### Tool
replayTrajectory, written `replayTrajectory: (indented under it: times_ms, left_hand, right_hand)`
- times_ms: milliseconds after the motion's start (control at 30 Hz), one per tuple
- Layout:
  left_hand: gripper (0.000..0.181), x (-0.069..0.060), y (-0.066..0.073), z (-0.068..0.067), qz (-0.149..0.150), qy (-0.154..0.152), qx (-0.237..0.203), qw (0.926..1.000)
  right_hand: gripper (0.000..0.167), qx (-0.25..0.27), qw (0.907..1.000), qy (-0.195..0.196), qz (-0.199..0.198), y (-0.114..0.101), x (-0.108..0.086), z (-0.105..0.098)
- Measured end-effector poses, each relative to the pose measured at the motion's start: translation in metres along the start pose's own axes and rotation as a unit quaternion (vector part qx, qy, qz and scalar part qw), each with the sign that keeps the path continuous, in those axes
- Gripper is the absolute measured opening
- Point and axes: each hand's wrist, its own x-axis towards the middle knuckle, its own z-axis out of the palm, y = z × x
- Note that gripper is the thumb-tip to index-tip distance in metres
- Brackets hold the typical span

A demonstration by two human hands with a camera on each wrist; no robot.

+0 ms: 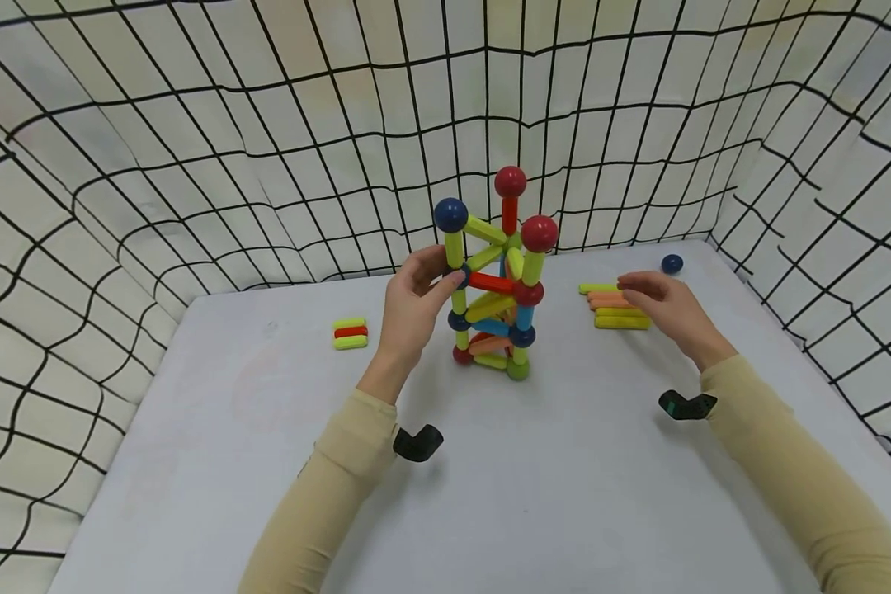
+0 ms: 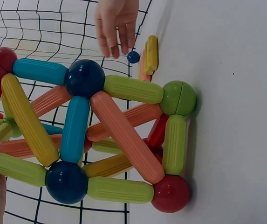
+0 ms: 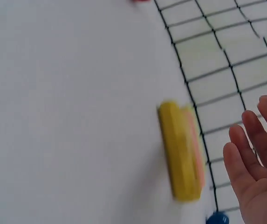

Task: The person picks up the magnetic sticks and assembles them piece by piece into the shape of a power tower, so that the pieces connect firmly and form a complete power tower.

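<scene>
A tower of coloured magnetic sticks and balls (image 1: 492, 283) stands upright on the white table. On its left side my left hand (image 1: 418, 297) pinches a dark blue ball (image 1: 464, 275) between thumb and fingers. Two red balls and a blue ball top the tower. In the left wrist view the tower's lower part, with an orange stick (image 2: 126, 137) set diagonally, fills much of the picture. My right hand (image 1: 664, 307) hovers with loosely bent fingers by a row of loose sticks (image 1: 621, 318), yellow, orange and yellow-green. The right wrist view shows nothing between its fingers (image 3: 238, 163).
A loose blue ball (image 1: 671, 264) lies at the back right, behind the right hand. To the left of the tower lie two yellow-green sticks and a red stick (image 1: 351, 332). White walls with black netting (image 1: 319, 148) surround the table (image 1: 535, 495) at the back and sides.
</scene>
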Motion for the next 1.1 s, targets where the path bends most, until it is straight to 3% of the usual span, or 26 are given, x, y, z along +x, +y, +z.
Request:
replayTrajectory:
  times_ms: [133, 333, 533, 700, 833, 933, 1000, 1100]
  left_hand:
    - [0.038, -0.004, 0.001, -0.002, -0.003, 0.000, 0.004, 1.0000]
    - [0.036, -0.010, 0.002, -0.003, 0.033, 0.007, 0.005, 0.9994]
    - [0.036, -0.013, 0.002, -0.002, 0.045, 0.009, -0.005, 0.9989]
    - [0.036, -0.013, 0.002, -0.002, 0.048, 0.008, 0.001, 0.9988]
    - [0.036, -0.013, 0.000, -0.002, 0.051, 0.007, 0.008, 0.9986]
    - [0.035, -0.012, -0.001, -0.002, 0.052, 0.006, 0.010, 0.9986]
    - [0.035, -0.012, -0.001, -0.002, 0.050, 0.006, 0.011, 0.9987]
    - [0.036, -0.012, -0.001, -0.002, 0.047, 0.006, 0.010, 0.9988]
  right_hand:
    - [0.050, -0.046, 0.9988, -0.011, 0.007, 0.020, -0.002, -0.011]
    - [0.047, -0.107, 0.9938, -0.029, 0.001, 0.035, -0.004, -0.017]
    - [0.039, -0.170, 0.9822, -0.053, -0.060, 0.038, -0.003, -0.012]
    - [0.030, -0.241, 0.9586, -0.090, -0.121, 0.034, -0.001, -0.004]
    - [0.032, -0.302, 0.9281, -0.119, -0.182, 0.030, 0.001, 0.006]
    - [0.032, -0.309, 0.9114, -0.129, -0.239, 0.025, 0.004, 0.013]
    - [0.030, -0.280, 0.9155, -0.130, -0.258, 0.018, 0.005, 0.016]
    - [0.029, -0.199, 0.9423, -0.125, -0.238, -0.006, 0.004, 0.019]
